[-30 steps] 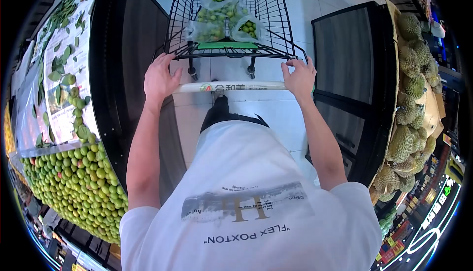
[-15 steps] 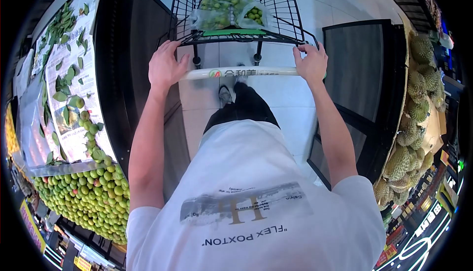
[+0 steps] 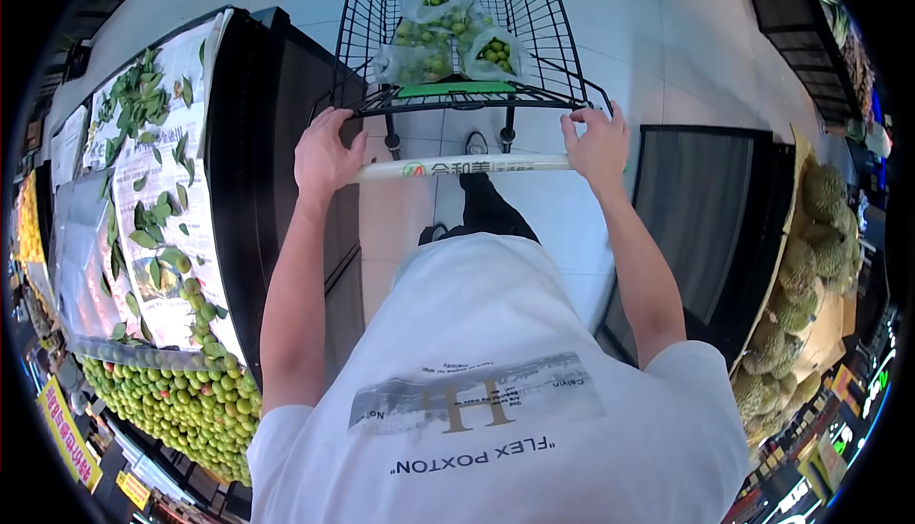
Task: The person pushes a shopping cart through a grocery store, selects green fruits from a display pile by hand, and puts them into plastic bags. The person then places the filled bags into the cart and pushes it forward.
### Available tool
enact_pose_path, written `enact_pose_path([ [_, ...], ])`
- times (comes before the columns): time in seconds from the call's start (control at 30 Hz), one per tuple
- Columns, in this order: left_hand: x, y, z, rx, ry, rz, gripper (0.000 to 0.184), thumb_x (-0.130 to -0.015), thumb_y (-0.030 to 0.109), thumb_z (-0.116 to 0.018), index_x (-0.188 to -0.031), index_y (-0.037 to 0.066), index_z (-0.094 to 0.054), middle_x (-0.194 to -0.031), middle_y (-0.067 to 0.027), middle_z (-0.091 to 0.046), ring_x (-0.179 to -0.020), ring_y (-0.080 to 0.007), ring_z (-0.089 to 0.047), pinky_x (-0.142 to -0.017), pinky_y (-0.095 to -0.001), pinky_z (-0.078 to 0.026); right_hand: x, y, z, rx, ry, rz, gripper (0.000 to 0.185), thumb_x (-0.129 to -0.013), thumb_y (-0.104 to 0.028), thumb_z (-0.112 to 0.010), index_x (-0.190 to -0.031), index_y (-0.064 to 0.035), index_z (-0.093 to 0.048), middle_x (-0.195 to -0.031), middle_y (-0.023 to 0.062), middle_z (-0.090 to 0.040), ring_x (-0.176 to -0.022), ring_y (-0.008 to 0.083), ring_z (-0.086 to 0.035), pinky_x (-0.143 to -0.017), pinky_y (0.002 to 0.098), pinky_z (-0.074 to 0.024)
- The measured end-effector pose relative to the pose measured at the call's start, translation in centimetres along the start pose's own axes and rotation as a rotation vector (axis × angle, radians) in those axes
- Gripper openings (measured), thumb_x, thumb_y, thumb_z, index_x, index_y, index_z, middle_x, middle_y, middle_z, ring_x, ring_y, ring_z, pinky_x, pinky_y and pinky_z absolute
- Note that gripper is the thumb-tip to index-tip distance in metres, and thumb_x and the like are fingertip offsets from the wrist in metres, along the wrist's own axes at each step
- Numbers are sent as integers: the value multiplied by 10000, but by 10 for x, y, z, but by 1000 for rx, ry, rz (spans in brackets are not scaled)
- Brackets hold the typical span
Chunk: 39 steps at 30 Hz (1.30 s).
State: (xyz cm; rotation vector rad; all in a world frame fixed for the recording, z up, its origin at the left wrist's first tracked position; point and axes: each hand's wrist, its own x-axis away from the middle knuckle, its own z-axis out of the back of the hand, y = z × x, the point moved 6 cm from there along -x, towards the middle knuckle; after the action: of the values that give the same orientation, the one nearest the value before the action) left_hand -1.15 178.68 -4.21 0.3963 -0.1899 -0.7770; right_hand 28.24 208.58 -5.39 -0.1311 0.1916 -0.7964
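My left hand is closed round the left end of the pale handle bar of a black wire shopping cart, thumb inward and fingertips by the basket's rear corner. On the opposite end, my right hand is curled the same way, its fingers bent over the corner. The undersides of both grips are hidden. Inside the wire basket, plastic bags of small round green fruits lie beside a green strip along the basket's rear edge.
Left of me stands a display with newspaper, loose leaves and a heap of green fruits. Several durians lie on the right-hand stand, above a dark panel. Pale floor tiles extend ahead.
The cart and I have moved forward; both fruit stands have slid down and back in view. My feet have changed position in a step. Both hands stay on the handle.
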Motion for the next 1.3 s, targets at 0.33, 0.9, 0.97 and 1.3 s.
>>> enact_pose_path([
  [0.33, -99, 5, 7, 22, 37, 111, 381, -816, 243, -748, -1157, 79, -707, -1259, -125, -690, -1239, -306, -613, -1034, -405, -498, -143, -4, -3, 8, -72, 79, 264, -899, -377, -673, -935, -126, -746, -1011, 110, -735, -1327, 461, -467, -1093, 561, -327],
  [0.9, -225, -16, 11, 39, 92, 220, 382, -825, 252, -744, -1157, 65, -709, -1228, -147, -697, -1241, -309, -610, -1033, -411, -493, -329, -32, -34, 20, -145, 184, 299, -881, -411, -693, -977, -131, -743, -1081, 116, -731, -1358, 424, -449, -1112, 539, -312],
  [0.97, -239, -20, 13, 41, 92, 229, 380, -829, 252, -740, -1158, 65, -705, -1229, -151, -696, -1245, -314, -606, -1030, -414, -491, -348, -37, -38, 7, -148, 192, 302, -877, -412, -701, -978, -131, -742, -1086, 115, -729, -1361, 421, -448, -1114, 533, -313],
  [1.3, -323, -35, 32, 79, 136, 268, 404, -816, 205, -754, -1176, 53, -649, -1211, -156, -686, -1271, -353, -579, -1036, -455, -478, -459, -70, -45, -17, -119, 273, 241, -850, -349, -763, -922, -122, -731, -1050, 79, -739, -1329, 432, -489, -1102, 521, -355],
])
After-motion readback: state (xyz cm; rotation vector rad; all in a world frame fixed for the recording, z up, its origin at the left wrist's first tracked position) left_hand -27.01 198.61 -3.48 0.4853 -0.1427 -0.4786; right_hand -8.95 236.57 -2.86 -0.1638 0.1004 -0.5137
